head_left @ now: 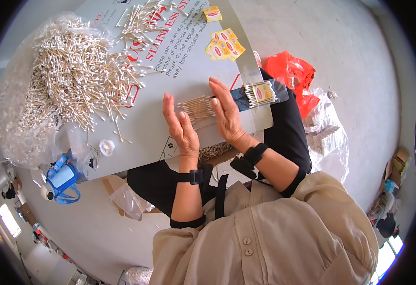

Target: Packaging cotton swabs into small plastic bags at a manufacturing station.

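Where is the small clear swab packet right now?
In the head view, the packet lies right of centre, at the right edge of the table, just right of the right hand.

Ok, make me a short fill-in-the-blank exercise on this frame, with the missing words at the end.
The left hand and right hand have a small bunch of cotton swabs ____ them.
The large swab pile lies to the ____ of both hands.
The upper plastic bag beyond the table's right edge is coloured ____.
Missing words: between; left; red.
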`<state>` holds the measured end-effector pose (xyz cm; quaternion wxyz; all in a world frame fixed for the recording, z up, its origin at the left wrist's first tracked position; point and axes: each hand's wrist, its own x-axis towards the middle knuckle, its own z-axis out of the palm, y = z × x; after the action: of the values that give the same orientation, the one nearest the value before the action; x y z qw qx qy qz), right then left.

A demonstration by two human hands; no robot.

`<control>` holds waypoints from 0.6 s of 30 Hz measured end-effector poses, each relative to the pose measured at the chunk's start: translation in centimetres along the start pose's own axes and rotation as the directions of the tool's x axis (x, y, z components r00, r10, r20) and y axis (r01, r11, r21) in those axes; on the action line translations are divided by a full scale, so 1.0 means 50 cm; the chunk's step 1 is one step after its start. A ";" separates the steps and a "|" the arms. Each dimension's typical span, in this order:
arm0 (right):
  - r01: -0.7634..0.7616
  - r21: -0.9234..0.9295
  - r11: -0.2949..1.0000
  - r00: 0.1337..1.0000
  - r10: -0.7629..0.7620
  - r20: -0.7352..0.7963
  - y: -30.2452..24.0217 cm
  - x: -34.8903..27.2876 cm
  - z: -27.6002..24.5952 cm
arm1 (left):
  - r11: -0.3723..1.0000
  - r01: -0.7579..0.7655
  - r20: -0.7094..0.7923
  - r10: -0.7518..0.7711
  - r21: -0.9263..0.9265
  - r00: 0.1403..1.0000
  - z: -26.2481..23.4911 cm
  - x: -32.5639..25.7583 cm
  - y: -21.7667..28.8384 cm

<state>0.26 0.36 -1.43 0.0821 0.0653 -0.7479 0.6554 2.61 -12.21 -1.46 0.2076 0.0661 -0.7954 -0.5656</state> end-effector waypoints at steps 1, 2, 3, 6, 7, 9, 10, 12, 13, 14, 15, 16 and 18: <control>0.002 0.010 1.000 1.000 -0.002 0.028 -0.001 -0.007 0.006 | 0.999 0.031 0.035 -0.031 -0.020 0.999 0.000 -0.006 -0.001; -0.002 0.011 1.000 1.000 0.002 0.030 -0.003 -0.007 0.018 | 0.999 0.035 0.034 -0.034 -0.017 0.999 0.005 -0.007 0.003; -0.005 0.040 0.999 1.000 0.004 0.029 -0.005 -0.004 0.030 | 0.997 0.054 0.023 -0.052 -0.052 0.998 0.014 -0.004 0.006; -0.006 0.051 0.999 1.000 0.006 0.007 -0.002 0.003 0.044 | 0.993 0.077 0.012 -0.076 -0.093 0.997 0.020 -0.001 0.008; -0.012 0.084 0.996 1.000 0.014 -0.018 0.002 0.005 0.044 | 0.988 0.075 -0.028 -0.080 -0.132 0.996 0.018 -0.001 0.007; -0.020 0.113 0.993 0.999 0.026 -0.046 0.005 0.013 0.031 | 0.982 0.076 -0.063 -0.088 -0.175 0.994 0.011 -0.002 0.003; -0.086 0.159 0.984 0.994 0.095 -0.051 0.007 0.016 0.020 | 0.997 0.027 0.034 -0.024 -0.074 0.999 -0.005 0.000 0.000; -0.153 0.202 0.967 0.984 0.167 -0.055 0.007 0.019 -0.003 | 0.999 -0.031 0.140 0.028 0.020 0.990 -0.023 -0.001 0.007; -0.174 0.214 0.961 0.981 0.188 -0.045 0.007 0.020 -0.014 | 0.971 -0.144 0.217 0.102 0.192 0.971 -0.030 -0.004 0.012; -0.195 0.229 0.954 0.978 0.208 -0.033 0.008 0.020 -0.019 | 0.898 -0.265 0.302 0.160 0.350 0.940 -0.035 -0.003 0.019; -0.173 0.226 0.959 0.981 0.188 -0.044 0.009 0.020 -0.021 | 0.867 -0.303 0.310 0.185 0.395 0.933 -0.035 -0.001 0.021; -0.174 0.226 0.959 0.981 0.188 -0.046 0.008 0.017 -0.022 | 0.867 -0.304 0.312 0.185 0.394 0.932 -0.034 -0.001 0.021; -0.170 0.199 0.965 0.984 0.177 -0.020 -0.001 0.014 -0.024 | 0.849 -0.304 0.313 0.175 0.433 0.934 -0.032 -0.002 0.019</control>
<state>-0.36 1.56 -1.08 0.0314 -0.0050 -0.6808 0.7318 3.48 -13.24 -0.16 0.1477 -0.0608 -0.9316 -0.3265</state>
